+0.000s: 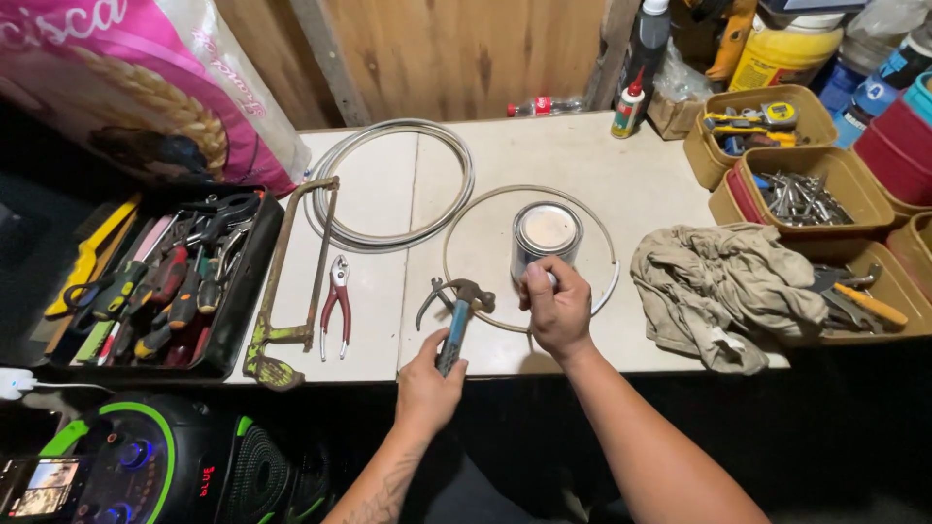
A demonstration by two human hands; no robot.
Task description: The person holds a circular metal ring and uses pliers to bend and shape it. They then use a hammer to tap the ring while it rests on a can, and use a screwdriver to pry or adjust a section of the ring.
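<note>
On the far left, we saw a black tray (254, 254) full of screwdrivers and pliers. Next to it lay a rusty saw (287, 281), then red pliers (336, 301), with a coil of hose (390, 184) behind them.

Our left hand (427, 386) was closed tight around the blue handle of a hammer (456, 312). The hammer's head sat just left of a small tin can (546, 238). The can stood on the table (621, 175), inside a thin wire ring (530, 254). Our right hand (555, 306) was curled around the near side of the can, holding it in place.

We thought the hammer could hit our fingers, because they were so near its head. The can could also tip over if we let go.

On the right lay a crumpled rag (723, 286) and tan boxes (825, 184) of tools.
</note>
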